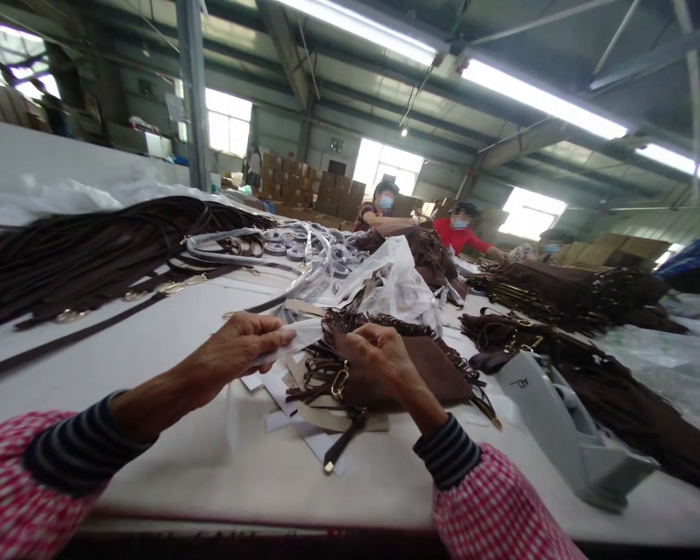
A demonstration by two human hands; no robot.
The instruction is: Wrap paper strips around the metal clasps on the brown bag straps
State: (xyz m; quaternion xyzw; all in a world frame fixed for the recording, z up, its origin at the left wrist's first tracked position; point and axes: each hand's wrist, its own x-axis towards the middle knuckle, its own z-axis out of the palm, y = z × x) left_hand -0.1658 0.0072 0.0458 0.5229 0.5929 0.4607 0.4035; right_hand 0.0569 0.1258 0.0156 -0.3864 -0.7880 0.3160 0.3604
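My left hand [248, 342] pinches a strip of thin white wrapping [303, 334] between thumb and fingers, left of the middle. The wrapping stretches toward my right hand [379, 350], whose fingers are pressed together in front of a brown fringed bag [435, 369]. Whether those fingers grip the wrapping's far end or the bag's edge is too small to tell. The bag lies on the white table, with a gold clasp [339, 381] at its left side and a dark tassel [345, 443] hanging toward me. Paper strips [280, 393] lie partly under it.
A grey tape dispenser [572, 435] stands at the right. Brown straps [122, 249] are heaped at the left, with wrapped straps [303, 245] behind my hands. Clear plastic [400, 288] lies behind the bag; brown bags [565, 295] are piled at the right. Masked people work across the table [180, 482].
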